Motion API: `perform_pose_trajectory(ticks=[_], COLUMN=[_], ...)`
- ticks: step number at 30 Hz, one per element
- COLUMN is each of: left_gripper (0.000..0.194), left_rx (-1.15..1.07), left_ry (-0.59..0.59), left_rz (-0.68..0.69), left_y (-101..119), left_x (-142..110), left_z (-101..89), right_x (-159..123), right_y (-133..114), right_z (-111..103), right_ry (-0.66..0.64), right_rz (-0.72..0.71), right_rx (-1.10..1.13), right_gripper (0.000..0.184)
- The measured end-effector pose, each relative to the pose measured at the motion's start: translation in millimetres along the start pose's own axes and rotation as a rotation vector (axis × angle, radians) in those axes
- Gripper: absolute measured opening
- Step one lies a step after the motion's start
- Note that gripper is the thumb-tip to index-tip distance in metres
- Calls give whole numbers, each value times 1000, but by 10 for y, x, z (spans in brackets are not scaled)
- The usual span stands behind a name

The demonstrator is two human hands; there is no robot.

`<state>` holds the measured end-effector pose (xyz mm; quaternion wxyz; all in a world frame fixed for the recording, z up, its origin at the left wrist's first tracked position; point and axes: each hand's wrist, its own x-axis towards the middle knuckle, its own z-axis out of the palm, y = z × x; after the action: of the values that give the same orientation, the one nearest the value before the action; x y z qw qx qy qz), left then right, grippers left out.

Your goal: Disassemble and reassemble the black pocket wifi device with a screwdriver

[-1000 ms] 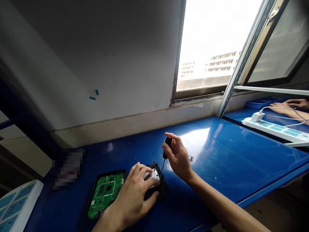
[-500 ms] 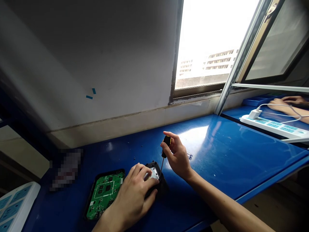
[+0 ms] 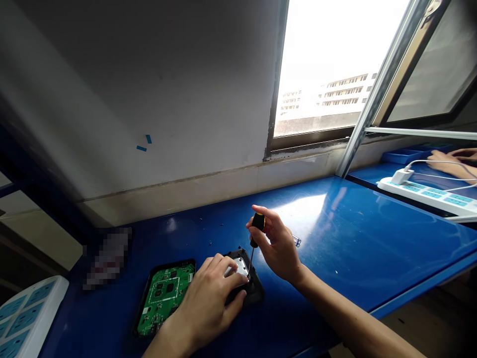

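Observation:
My right hand (image 3: 278,251) is closed around the black and yellow handle of a screwdriver (image 3: 258,222). The screwdriver stands nearly upright, its thin shaft running down to the edge of a silver metal plate (image 3: 243,267). That plate sits in a black plastic housing (image 3: 256,292) on the blue table. My left hand (image 3: 210,298) grips the housing from the left, with fingers over the plate and the thumb on the near side; it hides much of both. Left of this hand, a green circuit board (image 3: 169,293) lies in a black case, partly covered by my wrist.
Small dark screws (image 3: 210,242) lie on the blue table (image 3: 320,298) behind the housing. Small metal parts (image 3: 296,240) are right of my right hand. Power strips stand at left (image 3: 33,308) and right (image 3: 428,191). Another person's hands (image 3: 447,163) are far right, near blue trays (image 3: 400,156).
The whole view has shifted slightly, so things appear a little further right. More of the housing's right side shows. Both hands keep their holds, and the screwdriver stays at the plate's edge.

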<state>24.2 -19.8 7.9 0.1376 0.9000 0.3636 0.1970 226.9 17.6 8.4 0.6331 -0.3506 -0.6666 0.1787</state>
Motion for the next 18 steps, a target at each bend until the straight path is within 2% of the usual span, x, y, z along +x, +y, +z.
perform_pose_trajectory(ticks=[5,12,15,18], left_gripper=[13,14,18,31], left_rx=[-11,-4,22,44], left_ry=[27,75,57,26], left_rz=[-24,-78,-127,-162], left_y=[-6,-49,-92,-126], left_x=[13,25,26,18], left_z=[-29,-109,-145,-179], right_x=[-17,-34,-43,-53], right_y=[-29,-90,-99,-107], right_z=[-24,-64,-88,-100], right_ry=[-52,-166,-207,-217], right_rz=[-38,-47,-54,-54], right_rx=[4,59,130,173], right_gripper=[40,44,40,37])
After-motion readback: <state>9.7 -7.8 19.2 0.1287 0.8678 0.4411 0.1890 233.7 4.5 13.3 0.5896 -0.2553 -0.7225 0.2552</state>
